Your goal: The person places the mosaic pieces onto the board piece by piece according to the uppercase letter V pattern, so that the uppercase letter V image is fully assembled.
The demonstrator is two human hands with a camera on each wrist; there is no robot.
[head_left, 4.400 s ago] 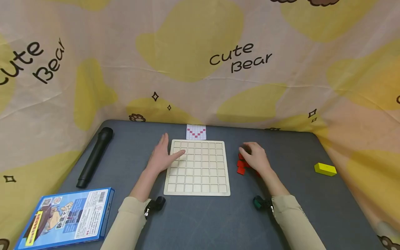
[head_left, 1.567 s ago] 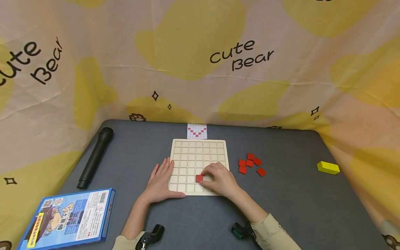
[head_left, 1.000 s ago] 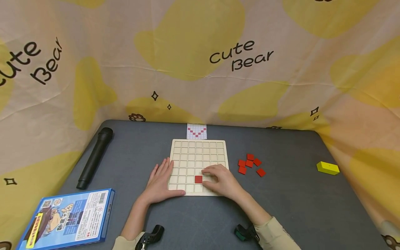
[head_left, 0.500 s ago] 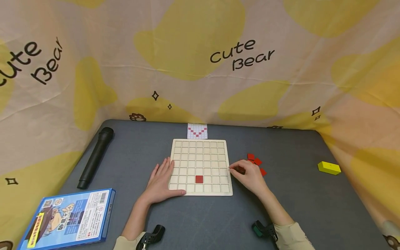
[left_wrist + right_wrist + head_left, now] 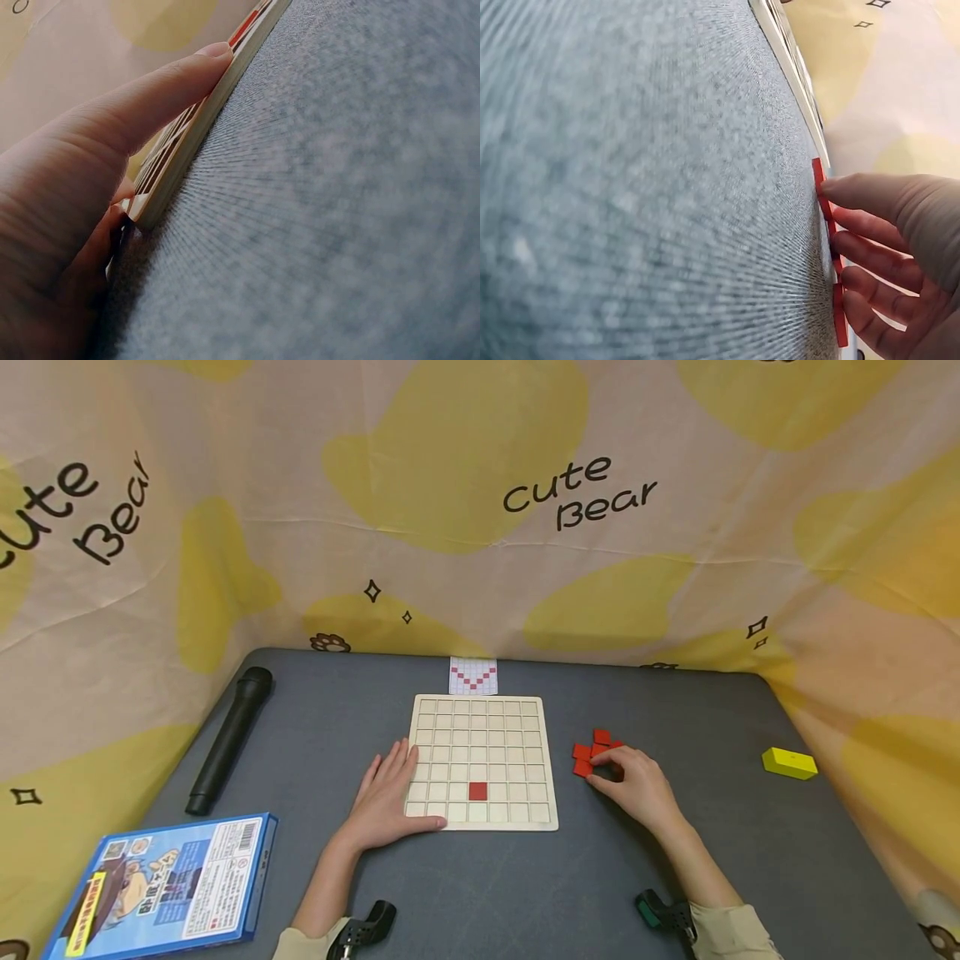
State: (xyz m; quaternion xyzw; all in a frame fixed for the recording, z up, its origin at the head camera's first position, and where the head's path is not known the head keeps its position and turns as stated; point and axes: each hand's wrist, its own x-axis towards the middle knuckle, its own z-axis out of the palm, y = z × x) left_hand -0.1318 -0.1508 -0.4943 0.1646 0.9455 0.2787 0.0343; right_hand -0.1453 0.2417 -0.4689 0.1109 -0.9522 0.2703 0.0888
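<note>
A pale wooden grid board [image 5: 442, 756] lies flat on the dark table, with one red square tile [image 5: 477, 791] set in a cell near its front. My left hand [image 5: 384, 797] rests along the board's left edge, fingers straight, thumb against the front edge; the left wrist view shows that thumb [image 5: 172, 94] touching the rim. Right of the board lies a small cluster of red tiles [image 5: 602, 737]. My right hand [image 5: 641, 789] is over them, thumb and index finger bent at the edges of the nearest tile [image 5: 582, 767]. In the right wrist view, the thumb [image 5: 862, 191] touches a red tile.
Behind the board stands a small pattern card [image 5: 472, 677] with a pink V. A black microphone [image 5: 228, 739] and a blue box [image 5: 161, 885] lie at the left. Far right sits a yellow block [image 5: 789, 763]. A printed curtain [image 5: 450, 510] hangs behind the table.
My right hand set one red tile into a board cell, let go of it, and moved right to the loose tiles. My left hand shifted nearer along the board's left edge and has stayed there.
</note>
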